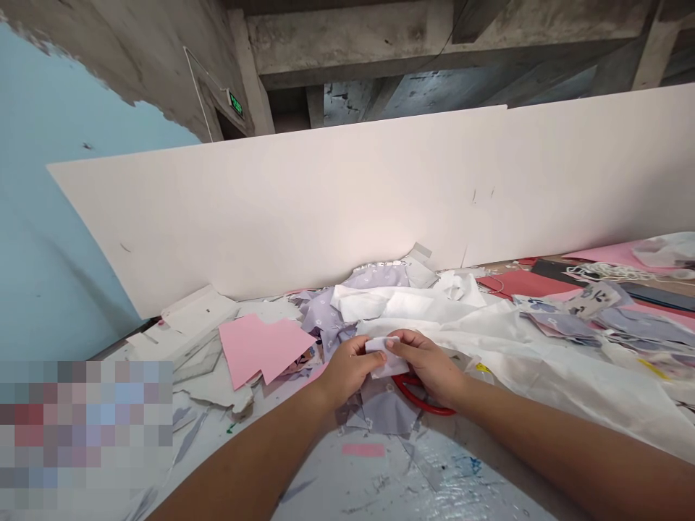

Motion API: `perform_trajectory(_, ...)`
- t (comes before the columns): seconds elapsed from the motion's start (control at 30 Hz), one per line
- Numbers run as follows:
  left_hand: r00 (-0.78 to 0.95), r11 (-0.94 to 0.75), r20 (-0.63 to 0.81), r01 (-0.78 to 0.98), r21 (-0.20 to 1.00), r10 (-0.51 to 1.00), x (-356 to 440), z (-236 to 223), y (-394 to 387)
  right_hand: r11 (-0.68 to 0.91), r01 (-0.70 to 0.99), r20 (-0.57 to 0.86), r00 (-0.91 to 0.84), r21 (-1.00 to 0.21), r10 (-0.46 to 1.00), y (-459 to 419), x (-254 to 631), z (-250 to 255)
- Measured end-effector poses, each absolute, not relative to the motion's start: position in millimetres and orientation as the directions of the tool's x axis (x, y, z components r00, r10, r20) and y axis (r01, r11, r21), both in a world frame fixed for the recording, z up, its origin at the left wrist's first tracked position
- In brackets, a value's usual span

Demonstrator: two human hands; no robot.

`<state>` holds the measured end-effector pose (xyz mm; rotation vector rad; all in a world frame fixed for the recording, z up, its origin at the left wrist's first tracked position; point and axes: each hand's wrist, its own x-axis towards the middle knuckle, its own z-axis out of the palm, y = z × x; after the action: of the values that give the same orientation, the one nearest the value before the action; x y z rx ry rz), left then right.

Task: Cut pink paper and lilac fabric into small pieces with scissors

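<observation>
Above a scuffed worktable (pixel 347 492), centred between two bare hands: one small pale piece (pixel 383 369), apparently cloth, squarish and seemingly folded. Left hand (pixel 347 370): thumb is pressing on the near face, fingers are curling in behind, pinching the left edge. Right hand (pixel 431 369): thumb and forefinger are closing on the upper right part; how the remaining fingers are gripping, cannot tell.

Handling, as judged: the piece is probably weighing almost nothing, bending softly, slipping a little between its layers and hardly risking breakage. Best holds: the two side edges, thumbs in front, keeping the fold flat.

Appearance: whitish lilac, matt, faintly marked, its lower edge showing almost straight.

Adjacent items: a red loop (pixel 434 410), possibly a scissor handle, is lying just under the right hand; greyish-lilac patterned cloth (pixel 392 414) is spreading beneath the piece; a pink strip (pixel 363 450) is lying nearer the wearer; white fabric (pixel 489 329) is trailing off to the right; a notched pink sheet (pixel 263 351) is resting to the left.
</observation>
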<state>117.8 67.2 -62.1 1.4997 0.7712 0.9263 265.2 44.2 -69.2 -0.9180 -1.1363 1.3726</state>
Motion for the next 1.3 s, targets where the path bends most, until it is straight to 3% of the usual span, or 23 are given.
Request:
perform_trajectory(0.4,0.347,-0.216,0.218,-0.044,0.975,0.912,118.6,-66.5,70.8,0.092,-0.116,0.106,-0.124,-0.989,0.987,44.2,266.0,-70.8)
perform_trajectory(0.57,0.422,-0.145,0.164,-0.075,0.986,0.892,120.0,-64.4,65.9,0.103,-0.097,0.112,-0.098,-0.99,0.989,44.4,266.9,-65.8)
perform_trajectory(0.77,0.338,-0.025,0.069,-0.133,0.991,0.939,121.2,-63.7,68.8,0.088,-0.036,0.093,-0.16,-0.995,0.983,47.8,270.4,-65.9)
perform_trajectory(0.97,0.296,-0.078,0.114,-0.13,0.988,0.948,119.9,-69.7,73.1,0.078,0.027,0.071,-0.198,-0.997,0.978,51.5,274.2,-68.5)
perform_trajectory(1.13,0.329,-0.159,0.16,-0.029,0.987,0.931,119.7,-75.0,71.3,0.088,0.045,0.079,-0.17,-0.995,0.982,51.0,273.8,-66.1)
perform_trajectory(1.3,0.321,-0.109,0.136,-0.102,0.989,0.937,122.6,-74.8,71.7,0.114,0.018,0.111,-0.117,-0.993,0.987,55.8,275.4,-70.4)
